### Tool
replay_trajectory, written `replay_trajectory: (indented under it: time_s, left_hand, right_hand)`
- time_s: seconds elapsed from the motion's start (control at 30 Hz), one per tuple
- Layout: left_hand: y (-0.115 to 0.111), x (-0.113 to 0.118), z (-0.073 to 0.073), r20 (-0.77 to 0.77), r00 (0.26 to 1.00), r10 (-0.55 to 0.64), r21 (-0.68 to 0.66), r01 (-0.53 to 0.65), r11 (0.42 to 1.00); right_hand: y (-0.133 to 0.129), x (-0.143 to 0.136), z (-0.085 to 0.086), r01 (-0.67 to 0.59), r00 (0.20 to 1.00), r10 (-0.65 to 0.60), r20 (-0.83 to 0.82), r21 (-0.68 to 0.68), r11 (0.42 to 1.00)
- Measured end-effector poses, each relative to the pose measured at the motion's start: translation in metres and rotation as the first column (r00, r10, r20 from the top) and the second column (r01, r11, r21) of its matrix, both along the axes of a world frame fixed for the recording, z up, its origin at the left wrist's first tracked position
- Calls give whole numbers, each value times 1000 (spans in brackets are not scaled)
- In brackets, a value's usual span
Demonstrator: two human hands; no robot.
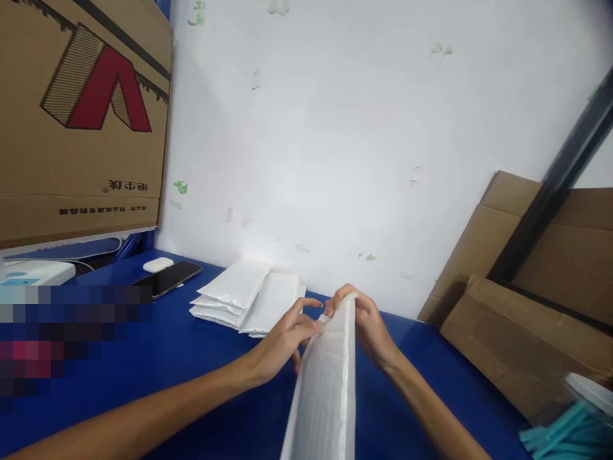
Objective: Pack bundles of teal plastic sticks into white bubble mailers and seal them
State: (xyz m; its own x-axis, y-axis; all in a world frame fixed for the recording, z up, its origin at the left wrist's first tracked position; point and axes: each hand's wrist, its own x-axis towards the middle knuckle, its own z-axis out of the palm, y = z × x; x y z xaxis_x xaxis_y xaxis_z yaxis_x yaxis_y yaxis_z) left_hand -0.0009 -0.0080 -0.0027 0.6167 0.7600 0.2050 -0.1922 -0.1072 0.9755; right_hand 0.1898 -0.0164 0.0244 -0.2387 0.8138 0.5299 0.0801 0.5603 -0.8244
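Note:
A white padded bubble mailer (328, 383) runs from the bottom of the view up between my hands, its long narrow side towards me. My left hand (282, 338) has its thumb on the upper left corner of the mailer, with some fingers curled behind and the index finger reaching towards the right hand. Fingers of my right hand (366, 319) are bent over the mailer's top end and grip it there; part of them is hidden behind it. Just past my left hand lie two stacks of similar white mailers, a left stack (234, 284) and a right stack (275, 300).
The blue table (191, 358) meets a white wall (306, 147). A dark phone (167, 278) and a white oval object (158, 264) lie at the back left, beneath a large printed carton (86, 147). Folded cardboard (517, 345) and a teal bundle (569, 431) are at right. The left edge is pixelated.

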Motion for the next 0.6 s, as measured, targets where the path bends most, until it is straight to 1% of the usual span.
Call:
replay_trajectory:
  time_s: [0.1,0.13,0.17,0.2,0.23,0.27,0.3,0.33,0.37,0.4,0.43,0.47,0.5,0.53,0.6]
  left_hand:
    - [4,-7,13,95,990,-103,-42,108,993]
    - [7,-10,18,119,985,-128,-59,136,989]
    - [10,-13,23,125,984,-131,-72,140,987]
    - [15,-17,28,110,989,-98,-66,106,992]
    - [21,-22,32,73,997,-24,-25,26,999]
    - [27,-26,36,17,994,111,63,-111,992]
    - [33,-31,39,-60,958,280,207,-262,943]
    - [40,-36,41,-138,875,464,381,-385,840]
    - [46,-40,43,-171,743,647,561,-467,684]
    - [53,-44,44,-169,609,775,704,-476,527]
    - [59,-47,45,-142,502,853,803,-446,396]
    - [64,-50,44,-121,427,896,866,-396,306]
    - [69,-52,43,-119,375,919,905,-341,256]
    - [73,-53,41,-127,329,936,931,-287,227]
    - [78,-55,35,-162,223,961,960,-191,207]
  right_hand:
    - [29,-11,30,185,981,-188,35,91,979]
    - [42,-15,41,214,970,-226,93,124,969]
    - [56,-20,51,232,949,-257,181,149,961]
    - [71,-25,60,254,907,-293,303,161,954]
    - [86,-30,67,322,828,-375,418,194,927]
    - [102,-35,70,386,711,-454,537,241,890]
    - [117,-39,71,410,659,-476,582,251,877]
    - [131,-44,68,418,627,-482,612,258,871]
    - [143,-49,62,417,591,-479,650,262,870]
    - [153,-53,53,413,550,-470,691,263,872]
    - [161,-58,43,408,507,-456,731,262,875]
    - [165,-63,31,403,466,-443,766,262,877]
    - [168,-68,20,400,424,-433,795,265,877]
    - [169,-72,10,401,382,-433,817,275,873]
    - [167,-77,-5,403,311,-461,831,324,856]
